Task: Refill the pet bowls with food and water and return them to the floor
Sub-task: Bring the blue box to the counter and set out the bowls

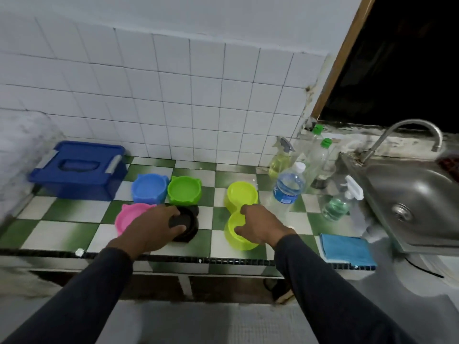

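Both hands are down on the checkered worktop point(62, 234). Left hand point(159, 225) is clamped over the black bowl point(187, 225), right hand point(260, 225) grips the yellow double bowl point(242, 194)'s near rim. Pink bowl point(126, 217), blue bowl point(149, 188) and green bowl point(184, 189) huddle just left of the yellow one; water bottle point(288, 186) sits right of it.

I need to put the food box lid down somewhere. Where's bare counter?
Bare tiles lie between the blue box and pink bowl, and between the black bowl and yellow double bowl. The bottles crowd the sink side.
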Tool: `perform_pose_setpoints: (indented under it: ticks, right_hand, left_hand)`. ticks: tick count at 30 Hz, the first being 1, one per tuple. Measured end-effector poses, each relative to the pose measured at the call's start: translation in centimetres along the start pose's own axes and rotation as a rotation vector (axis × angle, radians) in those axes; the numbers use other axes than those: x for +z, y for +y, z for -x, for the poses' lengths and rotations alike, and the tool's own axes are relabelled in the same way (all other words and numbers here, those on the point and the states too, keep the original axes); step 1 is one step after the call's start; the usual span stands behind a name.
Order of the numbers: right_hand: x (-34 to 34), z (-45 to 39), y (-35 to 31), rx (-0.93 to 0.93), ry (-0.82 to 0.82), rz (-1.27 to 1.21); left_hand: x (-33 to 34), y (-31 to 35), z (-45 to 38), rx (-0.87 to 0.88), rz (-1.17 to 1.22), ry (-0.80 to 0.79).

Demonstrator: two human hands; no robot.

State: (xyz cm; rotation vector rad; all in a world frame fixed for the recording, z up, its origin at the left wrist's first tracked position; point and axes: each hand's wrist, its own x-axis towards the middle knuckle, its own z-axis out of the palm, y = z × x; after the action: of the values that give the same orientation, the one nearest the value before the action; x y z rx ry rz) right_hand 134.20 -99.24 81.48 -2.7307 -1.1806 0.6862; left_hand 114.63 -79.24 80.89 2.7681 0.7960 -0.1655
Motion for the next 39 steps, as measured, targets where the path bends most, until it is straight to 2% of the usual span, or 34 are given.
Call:
perform_pose_setpoints:
  ticks: [6,17,22,30,39]
  right_hand:
    - [1.7,-2.7,-7.9,-0.049,0.0,0.001]
    - [3.9,-7.6,-25.2,-0.109,0.025,-0.057]
    - [4.9,-9.8,-31.2,-0.107,0.022,-0.071]
    - [6.1,-14.1,-38.2,-0.15,0.002,-0.035]
    - [5.7,-21.2,-42.3,-0.204,0.005,-0.072]
  left_hand:
    - [-1.7,-8.2,2.0,-0.052,0.107,-0.002]
    - [-4.6,-26.1,3.0,-0.166,0.099,0.009]
    - [-5.6,-32.3,2.4,-0.165,0.059,0.003]
    - [-6.5,-39.4,0.1,-0.178,0.119,0.008]
    - [-7.4,-43.6,-5.0,-0.227,0.156,0.062]
